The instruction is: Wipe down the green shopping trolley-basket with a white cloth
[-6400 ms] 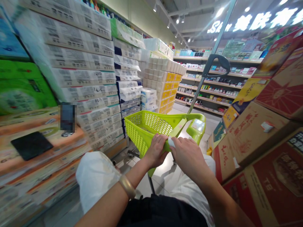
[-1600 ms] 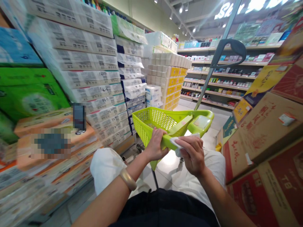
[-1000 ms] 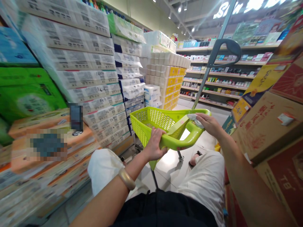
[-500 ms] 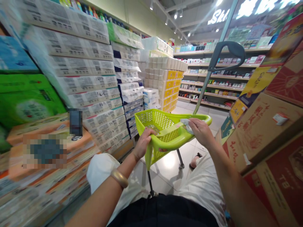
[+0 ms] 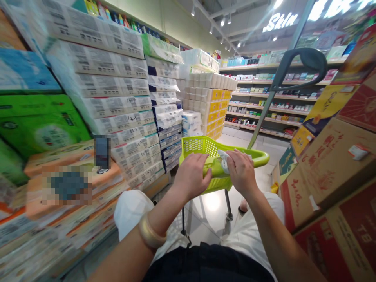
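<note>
1. Left arm (image 5: 132, 243): bare, enters from bottom left, runs up and forward toward the middle.
2. Left wrist (image 5: 172, 201): slightly bent, back of hand up.
3. Left hand (image 5: 192, 174): fingers side by side, pointing forward and right; thumb set apart, nearer the body. Firm grip or light rest, can't tell.
4. Right arm (image 5: 279, 227): bare, slants in from bottom right, forward and left.
5. Right wrist (image 5: 254, 192): about in line with forearm.
6. Right hand (image 5: 242, 170): back up, fingers bent in a clasp, angled forward-left; thumb partly hidden.
7. Hands near each other, not touching, similar height.
</note>
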Motion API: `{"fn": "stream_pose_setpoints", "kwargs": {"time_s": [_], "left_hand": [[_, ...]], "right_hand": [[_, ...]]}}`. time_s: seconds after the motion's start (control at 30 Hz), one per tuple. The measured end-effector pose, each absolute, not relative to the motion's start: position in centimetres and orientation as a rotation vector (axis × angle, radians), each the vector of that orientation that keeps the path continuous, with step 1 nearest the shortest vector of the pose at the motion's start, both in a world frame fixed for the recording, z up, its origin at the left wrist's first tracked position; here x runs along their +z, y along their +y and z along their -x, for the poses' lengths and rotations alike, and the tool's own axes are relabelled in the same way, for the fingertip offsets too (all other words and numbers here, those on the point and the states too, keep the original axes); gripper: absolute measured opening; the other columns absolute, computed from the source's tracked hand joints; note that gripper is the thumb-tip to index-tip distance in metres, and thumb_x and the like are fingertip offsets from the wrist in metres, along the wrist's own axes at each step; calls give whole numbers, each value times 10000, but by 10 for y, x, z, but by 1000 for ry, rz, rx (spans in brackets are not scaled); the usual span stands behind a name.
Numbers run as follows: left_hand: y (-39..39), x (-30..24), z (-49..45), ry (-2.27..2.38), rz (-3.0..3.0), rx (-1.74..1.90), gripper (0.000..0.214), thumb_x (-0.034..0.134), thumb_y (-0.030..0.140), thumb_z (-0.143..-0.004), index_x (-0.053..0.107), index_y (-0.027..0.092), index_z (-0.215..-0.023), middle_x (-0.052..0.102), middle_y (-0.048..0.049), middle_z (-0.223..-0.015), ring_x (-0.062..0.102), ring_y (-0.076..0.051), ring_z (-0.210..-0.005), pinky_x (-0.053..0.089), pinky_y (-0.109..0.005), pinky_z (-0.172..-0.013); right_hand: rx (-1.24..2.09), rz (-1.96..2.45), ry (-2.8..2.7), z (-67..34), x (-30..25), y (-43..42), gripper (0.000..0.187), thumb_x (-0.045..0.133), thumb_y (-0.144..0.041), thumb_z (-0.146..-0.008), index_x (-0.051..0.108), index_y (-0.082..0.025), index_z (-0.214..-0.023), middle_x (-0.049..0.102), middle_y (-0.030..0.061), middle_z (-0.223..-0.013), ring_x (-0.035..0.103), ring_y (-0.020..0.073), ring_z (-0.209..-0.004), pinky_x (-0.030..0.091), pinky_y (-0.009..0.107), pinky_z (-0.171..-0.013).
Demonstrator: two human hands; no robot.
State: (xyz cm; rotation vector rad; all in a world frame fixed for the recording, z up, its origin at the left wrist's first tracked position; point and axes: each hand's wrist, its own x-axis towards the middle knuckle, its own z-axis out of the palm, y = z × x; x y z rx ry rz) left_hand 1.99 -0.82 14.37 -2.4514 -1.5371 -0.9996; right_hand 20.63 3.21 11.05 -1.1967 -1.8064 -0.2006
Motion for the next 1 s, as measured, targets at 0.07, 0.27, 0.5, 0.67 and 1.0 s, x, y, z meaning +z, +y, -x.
{"fn": "stream_pose_setpoints", "kwargs": {"time_s": [0.07,0.27,0.5,0.67,1.0], "left_hand": [[-10,147,-33,-1610,2447,-780,363,532,365,-823,558,163,-1124,634,-124,-1085,579,-282,-1031,459,-427,-927],[0,141,-33,-1700,2362,-520,289,569,442,-796,603,171,-891,675,-118,-873,629,-295,-849,491,-402,-725],[6,136,-24,-1597,2372,-498,346,599,480,-778,591,163,-916,676,-116,-893,625,-292,-859,481,-400,-752],[4,135,-24,-1564,2390,-500,382,645,459,-748,579,155,-970,672,-122,-936,616,-288,-899,472,-397,-796],[3,132,-26,-1569,2369,-573,449,563,593,-798,603,162,-918,665,-116,-885,613,-281,-864,454,-382,-753]], "right_hand": [[-202,1150,-1839,-202,109,29,360,343,-315,-972,636,-230,-1163,668,59,-1168,510,239,-1220,293,431,-1070],[-182,1099,-1867,-220,102,33,364,362,-335,-972,619,-238,-1211,650,43,-1213,498,232,-1230,321,417,-1067],[-252,1221,-1730,-217,104,30,371,358,-329,-971,635,-199,-1180,656,87,-1175,516,261,-1189,339,449,-1050],[-194,1066,-2037,-180,118,16,351,369,-283,-971,599,-220,-1228,628,64,-1240,541,217,-1164,366,368,-1034],[-29,1426,-2394,-205,160,69,373,333,-302,-968,678,-184,-891,714,91,-924,652,197,-847,457,282,-748]]}}
